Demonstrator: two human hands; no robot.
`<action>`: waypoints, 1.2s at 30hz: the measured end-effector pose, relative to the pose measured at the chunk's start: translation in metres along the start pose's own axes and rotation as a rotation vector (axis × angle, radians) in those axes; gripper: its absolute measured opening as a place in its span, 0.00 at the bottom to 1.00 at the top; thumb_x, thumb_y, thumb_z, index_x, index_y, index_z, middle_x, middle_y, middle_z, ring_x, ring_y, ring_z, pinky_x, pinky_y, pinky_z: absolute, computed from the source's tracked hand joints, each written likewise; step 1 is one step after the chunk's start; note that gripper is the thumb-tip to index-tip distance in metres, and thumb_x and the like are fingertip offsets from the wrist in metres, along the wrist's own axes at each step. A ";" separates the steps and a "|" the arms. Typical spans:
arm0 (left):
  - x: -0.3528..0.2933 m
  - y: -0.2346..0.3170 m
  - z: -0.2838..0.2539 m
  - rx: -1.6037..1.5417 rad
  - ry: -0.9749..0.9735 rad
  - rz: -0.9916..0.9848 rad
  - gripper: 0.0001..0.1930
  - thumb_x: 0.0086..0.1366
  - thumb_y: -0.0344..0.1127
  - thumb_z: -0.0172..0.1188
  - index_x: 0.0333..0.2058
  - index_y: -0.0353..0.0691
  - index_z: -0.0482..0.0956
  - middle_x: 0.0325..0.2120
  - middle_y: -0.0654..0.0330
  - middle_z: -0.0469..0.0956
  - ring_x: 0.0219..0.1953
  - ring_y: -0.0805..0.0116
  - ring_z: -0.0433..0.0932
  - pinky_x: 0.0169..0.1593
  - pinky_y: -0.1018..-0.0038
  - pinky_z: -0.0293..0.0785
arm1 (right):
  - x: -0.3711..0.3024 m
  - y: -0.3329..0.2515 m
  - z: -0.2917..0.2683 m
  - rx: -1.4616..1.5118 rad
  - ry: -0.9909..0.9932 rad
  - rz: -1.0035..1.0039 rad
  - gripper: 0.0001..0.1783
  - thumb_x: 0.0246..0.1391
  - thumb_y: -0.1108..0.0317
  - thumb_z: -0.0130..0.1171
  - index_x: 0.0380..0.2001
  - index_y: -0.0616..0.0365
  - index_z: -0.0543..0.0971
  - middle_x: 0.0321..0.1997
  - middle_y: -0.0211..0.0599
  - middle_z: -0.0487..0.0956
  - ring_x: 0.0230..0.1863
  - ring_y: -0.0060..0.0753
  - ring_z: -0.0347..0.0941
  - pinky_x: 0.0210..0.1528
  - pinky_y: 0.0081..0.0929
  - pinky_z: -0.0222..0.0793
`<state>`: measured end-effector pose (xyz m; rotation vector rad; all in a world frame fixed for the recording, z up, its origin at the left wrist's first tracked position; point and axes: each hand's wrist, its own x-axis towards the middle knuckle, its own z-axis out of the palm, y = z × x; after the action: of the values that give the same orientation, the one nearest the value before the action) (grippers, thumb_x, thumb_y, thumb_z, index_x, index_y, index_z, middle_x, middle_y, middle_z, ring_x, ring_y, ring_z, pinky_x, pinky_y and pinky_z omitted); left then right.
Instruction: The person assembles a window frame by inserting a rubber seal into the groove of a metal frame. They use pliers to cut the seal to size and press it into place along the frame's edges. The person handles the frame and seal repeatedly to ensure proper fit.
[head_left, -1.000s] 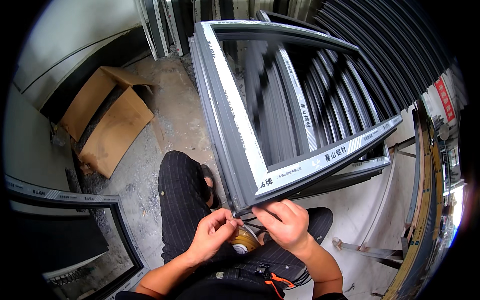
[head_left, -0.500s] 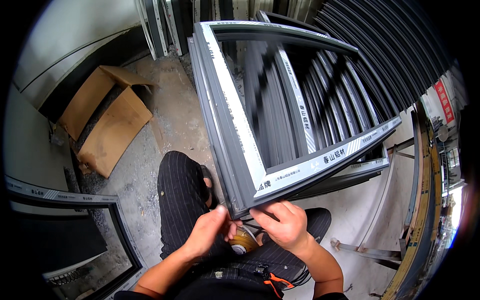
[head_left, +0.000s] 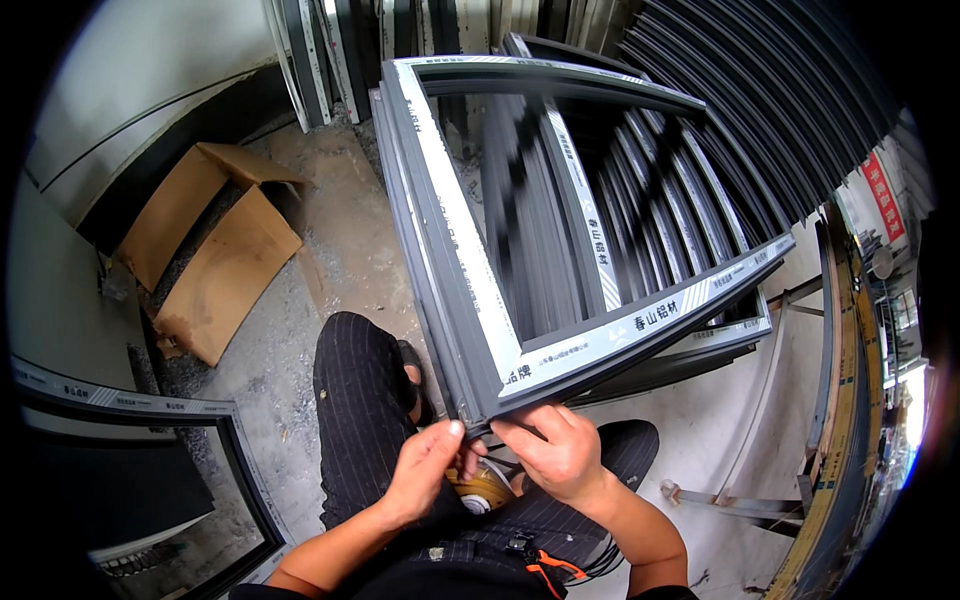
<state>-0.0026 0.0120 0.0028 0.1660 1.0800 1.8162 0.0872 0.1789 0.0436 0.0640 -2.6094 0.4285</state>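
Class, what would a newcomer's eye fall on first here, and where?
Probably the large grey frame across the centre, with the left hand and right hand at its near corner. Next, the brown cardboard box on the floor at left, and the red sign at the far right.

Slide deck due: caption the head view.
Bare left hand and right hand at the near corner of a dark-grey rectangular metal frame; brown cardboard box at left.
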 end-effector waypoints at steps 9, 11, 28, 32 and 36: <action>0.000 -0.008 0.004 0.167 0.025 -0.034 0.18 0.71 0.46 0.49 0.29 0.37 0.73 0.18 0.65 0.72 0.20 0.80 0.67 0.24 0.83 0.61 | -0.096 0.032 -0.019 -0.414 0.103 0.325 0.34 0.31 0.83 0.57 0.49 0.57 0.75 0.47 0.46 0.74 0.43 0.49 0.73 0.44 0.37 0.72; -0.001 -0.009 0.005 0.167 0.055 -0.032 0.18 0.71 0.46 0.49 0.29 0.37 0.73 0.18 0.65 0.71 0.20 0.80 0.68 0.25 0.83 0.61 | -0.119 0.067 -0.058 -0.565 0.153 0.462 0.31 0.32 0.88 0.50 0.47 0.60 0.76 0.43 0.47 0.75 0.45 0.46 0.72 0.44 0.36 0.71; 0.018 -0.038 0.025 0.023 0.191 0.276 0.26 0.70 0.53 0.47 0.43 0.28 0.67 0.26 0.47 0.78 0.27 0.64 0.78 0.34 0.71 0.75 | -0.002 0.286 -0.170 -0.376 0.085 0.403 0.09 0.51 0.68 0.58 0.20 0.60 0.76 0.22 0.39 0.74 0.31 0.48 0.69 0.39 0.40 0.64; 0.040 0.007 -0.035 0.109 0.488 0.392 0.26 0.70 0.57 0.44 0.43 0.35 0.68 0.14 0.58 0.73 0.16 0.68 0.74 0.20 0.75 0.71 | 0.019 0.236 -0.142 -0.398 -0.015 0.392 0.06 0.47 0.68 0.58 0.21 0.57 0.78 0.22 0.38 0.75 0.31 0.46 0.70 0.36 0.39 0.62; 0.089 0.119 -0.145 0.040 0.422 0.504 0.19 0.72 0.51 0.43 0.35 0.43 0.73 0.19 0.69 0.71 0.15 0.83 0.63 0.18 0.85 0.58 | 0.054 0.154 -0.098 -0.235 -0.016 0.362 0.04 0.45 0.70 0.59 0.24 0.57 0.78 0.24 0.39 0.76 0.30 0.46 0.70 0.34 0.40 0.63</action>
<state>-0.2058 -0.0193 -0.0266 0.0827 1.4645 2.3504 0.0665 0.3572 0.1067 -0.4906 -2.6696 0.2393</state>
